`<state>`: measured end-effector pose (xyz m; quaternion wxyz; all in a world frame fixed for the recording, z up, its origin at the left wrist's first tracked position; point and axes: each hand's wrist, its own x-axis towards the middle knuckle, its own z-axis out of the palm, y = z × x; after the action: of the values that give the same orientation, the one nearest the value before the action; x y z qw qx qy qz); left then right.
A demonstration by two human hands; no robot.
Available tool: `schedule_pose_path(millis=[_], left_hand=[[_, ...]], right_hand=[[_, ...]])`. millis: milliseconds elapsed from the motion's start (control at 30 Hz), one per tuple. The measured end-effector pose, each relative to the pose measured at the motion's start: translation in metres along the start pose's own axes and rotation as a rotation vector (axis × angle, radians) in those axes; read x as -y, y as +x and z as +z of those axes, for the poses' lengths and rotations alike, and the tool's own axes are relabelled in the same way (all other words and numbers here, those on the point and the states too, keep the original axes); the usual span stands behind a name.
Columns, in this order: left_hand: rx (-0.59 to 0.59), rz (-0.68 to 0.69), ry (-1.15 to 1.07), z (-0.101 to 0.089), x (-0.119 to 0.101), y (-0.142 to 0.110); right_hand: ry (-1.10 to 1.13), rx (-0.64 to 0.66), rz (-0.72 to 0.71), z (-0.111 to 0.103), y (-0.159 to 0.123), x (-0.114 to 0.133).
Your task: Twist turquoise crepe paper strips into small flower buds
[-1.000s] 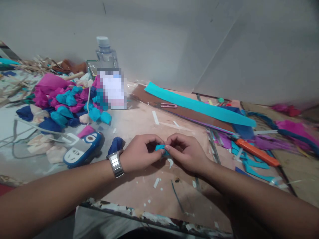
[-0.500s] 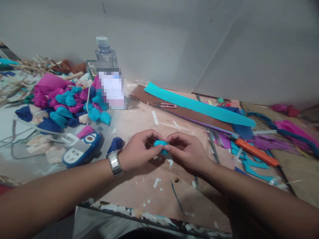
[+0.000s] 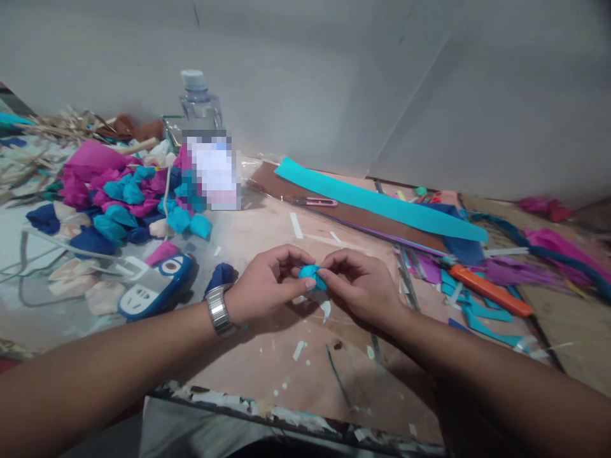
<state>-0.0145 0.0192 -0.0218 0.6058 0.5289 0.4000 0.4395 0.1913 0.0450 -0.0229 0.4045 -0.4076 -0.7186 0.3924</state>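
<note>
A small folded piece of turquoise crepe paper (image 3: 312,276) is pinched between both hands above the middle of the table. My left hand (image 3: 270,277), with a metal-banded watch (image 3: 220,310) on the wrist, grips its left side between thumb and fingers. On its right side, my right hand (image 3: 360,286) holds it by thumb and fingertips. The fingers hide part of the paper. Just behind the left wrist lies a dark blue paper piece (image 3: 222,276). A white scrap (image 3: 325,310) sits below the hands.
Crumpled paper pieces (image 3: 121,191) heap at the left, by a blue power strip (image 3: 155,286) with cables. Behind stand a bottle (image 3: 200,102) and a pixelated phone (image 3: 214,172). A turquoise strip (image 3: 377,200), pink thread snips (image 3: 321,201) and an orange utility knife (image 3: 491,289) lie right.
The fingers have shifted slightly around the turquoise paper, and more of it shows between the thumbs. The right thumb has moved up a little. The view has shifted slightly.
</note>
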Motion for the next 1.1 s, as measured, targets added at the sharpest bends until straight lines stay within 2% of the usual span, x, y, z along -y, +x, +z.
schedule_pose_path(millis=[267, 433, 567, 700, 1000, 1100], left_hand=[[-0.017, -0.035, -0.051, -0.0002, 0.0057, 0.003], [-0.018, -0.035, -0.078, 0.0007, 0.0074, 0.0009], [-0.015, -0.058, -0.075, 0.0006, 0.0064, 0.0001], [-0.012, -0.048, -0.052, 0.0002, 0.0055, 0.0007], [-0.001, -0.039, -0.025, 0.0004, 0.0042, 0.0009], [-0.012, -0.034, 0.012, 0.0004, 0.003, 0.001]], right_hand=[[-0.2, -0.007, -0.212, -0.0049, 0.0006, -0.0002], [-0.204, -0.016, -0.252, -0.0035, -0.0004, -0.0003], [-0.128, 0.049, -0.279, -0.0061, -0.0015, -0.0007], [-0.033, 0.115, -0.272, -0.0082, -0.0017, -0.0029], [0.041, 0.116, -0.186, -0.003, 0.0002, -0.0067], [0.025, 0.137, -0.201, -0.0042, 0.0005, -0.0057]])
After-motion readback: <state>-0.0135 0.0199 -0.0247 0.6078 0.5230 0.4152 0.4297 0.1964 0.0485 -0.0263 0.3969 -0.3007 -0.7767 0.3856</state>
